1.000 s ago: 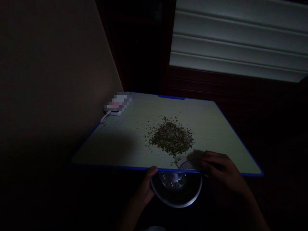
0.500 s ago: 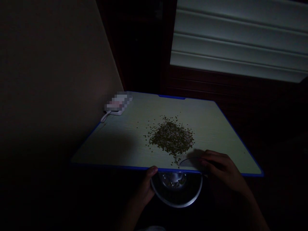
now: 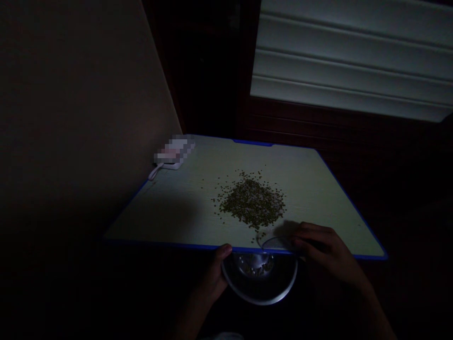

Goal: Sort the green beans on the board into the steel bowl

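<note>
Left hand (image 3: pixel 212 278): nearest, below the near edge of the table (image 3: pixel 177 212); its fingers are wrapped on the left rim of a steel bowl (image 3: pixel 260 278), thumb over the top
Steel bowl: held just under the table's near edge, a few green grains lying in its bottom
Right hand (image 3: pixel 325 252): on the table at the near edge, fingers curled on a small clear scraper-like piece (image 3: pixel 274 242); what it is exactly is too dim to tell
Grain pile (image 3: pixel 253 202): heaped mid-table, just beyond the clear piece, with strays scattered round it
Doing it well, I judge: keep the bowl's rim snug under the edge and draw small lots, so that no grain drops past it
Far left corner: a white device (image 3: pixel 173 153) with a cord, well apart from the pile
</note>
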`<control>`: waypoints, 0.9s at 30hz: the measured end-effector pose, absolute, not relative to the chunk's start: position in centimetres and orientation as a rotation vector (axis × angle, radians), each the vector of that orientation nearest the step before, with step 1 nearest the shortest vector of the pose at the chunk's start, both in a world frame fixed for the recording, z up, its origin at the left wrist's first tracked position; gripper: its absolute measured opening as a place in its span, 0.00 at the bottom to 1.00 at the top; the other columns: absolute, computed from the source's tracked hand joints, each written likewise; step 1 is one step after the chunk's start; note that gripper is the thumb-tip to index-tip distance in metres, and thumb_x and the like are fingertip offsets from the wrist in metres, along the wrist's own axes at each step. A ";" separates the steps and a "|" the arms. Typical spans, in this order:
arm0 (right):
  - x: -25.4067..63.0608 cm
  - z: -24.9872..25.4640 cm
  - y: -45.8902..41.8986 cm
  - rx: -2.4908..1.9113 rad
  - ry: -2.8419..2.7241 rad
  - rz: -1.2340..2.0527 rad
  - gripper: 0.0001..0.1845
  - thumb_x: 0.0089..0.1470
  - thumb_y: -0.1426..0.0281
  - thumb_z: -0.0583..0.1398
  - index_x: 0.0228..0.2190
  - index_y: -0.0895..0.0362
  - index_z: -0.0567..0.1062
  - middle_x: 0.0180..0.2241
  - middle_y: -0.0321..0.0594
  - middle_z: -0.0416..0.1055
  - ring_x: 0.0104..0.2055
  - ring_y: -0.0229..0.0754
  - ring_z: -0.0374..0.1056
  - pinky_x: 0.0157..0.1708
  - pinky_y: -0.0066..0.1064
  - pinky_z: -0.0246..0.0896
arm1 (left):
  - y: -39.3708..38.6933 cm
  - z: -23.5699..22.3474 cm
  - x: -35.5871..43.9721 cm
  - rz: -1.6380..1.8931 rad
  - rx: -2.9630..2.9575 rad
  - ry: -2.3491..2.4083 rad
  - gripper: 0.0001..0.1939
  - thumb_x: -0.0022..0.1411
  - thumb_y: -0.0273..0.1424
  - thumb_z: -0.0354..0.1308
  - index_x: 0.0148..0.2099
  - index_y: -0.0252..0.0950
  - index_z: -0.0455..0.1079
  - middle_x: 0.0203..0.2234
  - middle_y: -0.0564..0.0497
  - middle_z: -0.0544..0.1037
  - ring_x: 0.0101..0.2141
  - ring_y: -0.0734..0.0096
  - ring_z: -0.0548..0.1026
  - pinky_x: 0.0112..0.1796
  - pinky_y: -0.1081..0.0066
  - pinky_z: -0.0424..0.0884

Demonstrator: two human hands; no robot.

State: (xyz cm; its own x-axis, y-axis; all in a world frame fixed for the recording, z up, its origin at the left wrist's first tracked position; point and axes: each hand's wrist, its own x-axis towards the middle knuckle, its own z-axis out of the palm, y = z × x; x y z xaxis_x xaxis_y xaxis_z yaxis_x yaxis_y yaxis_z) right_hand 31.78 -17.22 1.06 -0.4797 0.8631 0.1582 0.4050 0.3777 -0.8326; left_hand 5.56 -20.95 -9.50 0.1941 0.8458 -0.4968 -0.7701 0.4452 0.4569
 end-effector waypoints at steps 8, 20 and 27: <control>31.9 0.8 -17.2 -1.067 -2.037 0.999 0.08 0.61 0.68 0.60 0.35 0.55 0.80 0.32 0.40 0.74 0.35 0.41 0.70 0.34 0.30 0.64 | -20.9 -9.3 5.6 1.134 0.116 0.768 0.15 0.50 0.34 0.66 0.39 0.29 0.79 0.36 0.40 0.85 0.47 0.46 0.78 0.55 0.52 0.66; 31.8 1.2 -17.2 -1.080 -2.038 0.998 0.09 0.61 0.66 0.59 0.35 0.55 0.80 0.32 0.41 0.74 0.35 0.42 0.71 0.34 0.31 0.65 | -20.9 -9.6 5.4 1.133 0.123 0.746 0.14 0.49 0.35 0.67 0.36 0.31 0.80 0.36 0.42 0.85 0.47 0.47 0.78 0.55 0.54 0.66; 31.7 1.2 -17.3 -1.086 -2.019 1.022 0.08 0.61 0.67 0.60 0.34 0.55 0.80 0.32 0.40 0.73 0.34 0.41 0.70 0.34 0.30 0.64 | -20.9 -9.5 5.5 1.111 0.119 0.734 0.12 0.49 0.35 0.67 0.33 0.31 0.79 0.33 0.41 0.85 0.48 0.46 0.78 0.56 0.53 0.65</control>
State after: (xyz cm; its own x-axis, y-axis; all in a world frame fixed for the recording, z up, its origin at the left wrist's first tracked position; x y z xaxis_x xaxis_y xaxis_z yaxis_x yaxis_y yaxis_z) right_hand 31.75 -17.30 1.19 -0.4689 0.8693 0.1567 0.3887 0.3624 -0.8471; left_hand 5.46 -20.92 -9.53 0.2375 0.8459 -0.4776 -0.7710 0.4632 0.4370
